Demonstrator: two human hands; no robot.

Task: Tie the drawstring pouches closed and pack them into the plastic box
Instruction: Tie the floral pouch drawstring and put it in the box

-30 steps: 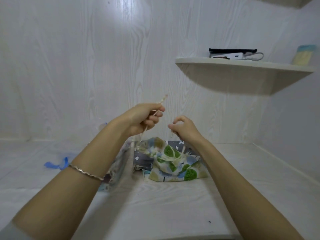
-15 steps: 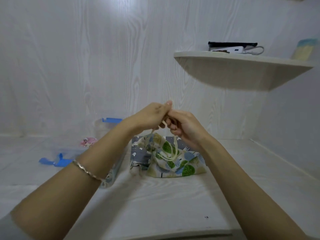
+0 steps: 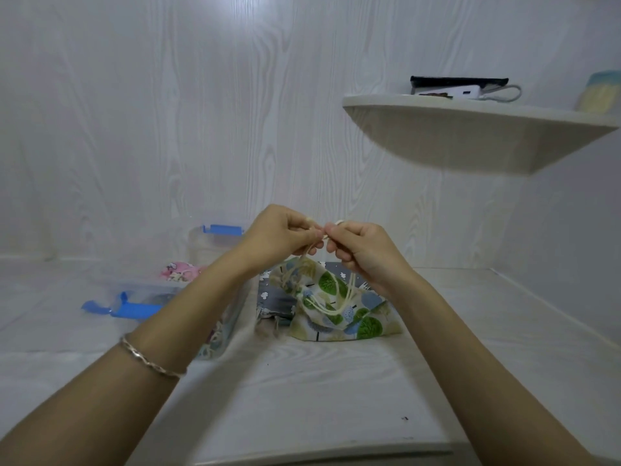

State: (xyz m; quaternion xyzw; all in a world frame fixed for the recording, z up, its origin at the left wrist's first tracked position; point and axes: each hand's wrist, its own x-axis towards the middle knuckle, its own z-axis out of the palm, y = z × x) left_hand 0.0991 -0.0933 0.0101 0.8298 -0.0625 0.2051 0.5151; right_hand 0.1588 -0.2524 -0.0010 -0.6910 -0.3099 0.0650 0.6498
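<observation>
A leaf-print drawstring pouch (image 3: pixel 346 314) lies on the white surface, resting partly on a grey patterned pouch (image 3: pixel 274 297). Its cream cord (image 3: pixel 349 290) loops up to my hands. My left hand (image 3: pixel 279 235) and my right hand (image 3: pixel 361 250) meet just above the pouch, each pinching the cord, fingertips almost touching. A clear plastic box (image 3: pixel 215 242) with blue clips stands at the left behind my left forearm. A pink pouch (image 3: pixel 179 270) shows inside it.
The box's clear lid with blue latches (image 3: pixel 131 307) lies at the left. A curved wall shelf (image 3: pixel 470 129) at upper right carries a power bank (image 3: pixel 460 92) with a cable. Wood-grain walls close the back and right side.
My hands were apart with the cord stretched up from the pouch; they have come together above it. The head view has shifted, so the box and pink pouch show at the left.
</observation>
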